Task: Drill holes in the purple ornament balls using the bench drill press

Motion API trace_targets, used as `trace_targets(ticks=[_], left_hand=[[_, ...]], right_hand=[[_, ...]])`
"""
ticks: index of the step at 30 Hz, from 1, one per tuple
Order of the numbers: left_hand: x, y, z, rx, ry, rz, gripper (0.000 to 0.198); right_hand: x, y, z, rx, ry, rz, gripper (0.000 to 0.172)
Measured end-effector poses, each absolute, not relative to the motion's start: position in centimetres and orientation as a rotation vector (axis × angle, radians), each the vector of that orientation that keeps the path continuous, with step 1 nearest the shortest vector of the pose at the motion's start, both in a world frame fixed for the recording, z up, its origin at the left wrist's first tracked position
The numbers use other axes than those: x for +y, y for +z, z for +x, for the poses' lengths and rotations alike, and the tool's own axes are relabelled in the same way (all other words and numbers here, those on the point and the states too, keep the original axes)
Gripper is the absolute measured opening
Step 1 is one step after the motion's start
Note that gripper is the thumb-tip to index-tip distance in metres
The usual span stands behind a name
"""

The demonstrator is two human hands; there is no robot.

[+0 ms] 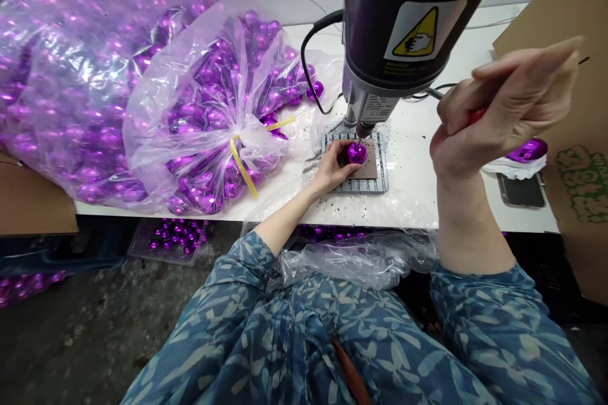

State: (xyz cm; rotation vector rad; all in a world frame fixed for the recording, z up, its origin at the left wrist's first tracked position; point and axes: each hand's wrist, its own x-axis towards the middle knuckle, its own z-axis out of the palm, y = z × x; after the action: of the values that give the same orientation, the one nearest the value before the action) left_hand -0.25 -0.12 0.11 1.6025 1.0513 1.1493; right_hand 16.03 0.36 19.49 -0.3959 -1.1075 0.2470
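My left hand (334,168) grips a shiny purple ball (356,152) and holds it on a small brown board on the metal base plate (382,178) of a bench drill press (403,19). The drill tip sits right above the ball. My right hand (498,107) is raised at the right, fingers closed round the press lever with a red grip that barely shows.
Large clear plastic bags (209,107) full of purple balls lie at the left of the white table (418,202). A cardboard box (579,133) stands at the right, beside a phone (521,190) and another purple ball (528,150). More balls lie in a tray (173,239) below.
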Motion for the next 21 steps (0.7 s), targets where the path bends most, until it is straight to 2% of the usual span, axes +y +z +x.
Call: trace_targets(ticks=[3, 5, 14, 18, 21], left_hand=[[-0.1, -0.1, -0.3, 1.043, 1.151, 1.626, 0.059], [0.0, -0.2, -0.2, 1.046, 1.154, 1.623, 0.059], [0.0, -0.2, -0.2, 1.079, 1.15, 1.586, 0.06], [0.0, -0.2, -0.1, 1.083, 1.148, 1.566, 0.06], [-0.1, 0.0, 0.0, 1.073, 1.15, 1.55, 0.06]], right_hand=[[0.9, 18.6, 16.7, -1.136, 0.224, -0.369, 0.036], [1.1, 18.0, 16.9, -1.157, 0.206, -0.359, 0.032], [1.8, 15.5, 17.2, -1.192, 0.117, -0.276, 0.03], [2.1, 14.3, 17.7, -1.196, 0.086, -0.263, 0.043], [2.0, 13.4, 17.9, -1.21, 0.083, -0.27, 0.041]])
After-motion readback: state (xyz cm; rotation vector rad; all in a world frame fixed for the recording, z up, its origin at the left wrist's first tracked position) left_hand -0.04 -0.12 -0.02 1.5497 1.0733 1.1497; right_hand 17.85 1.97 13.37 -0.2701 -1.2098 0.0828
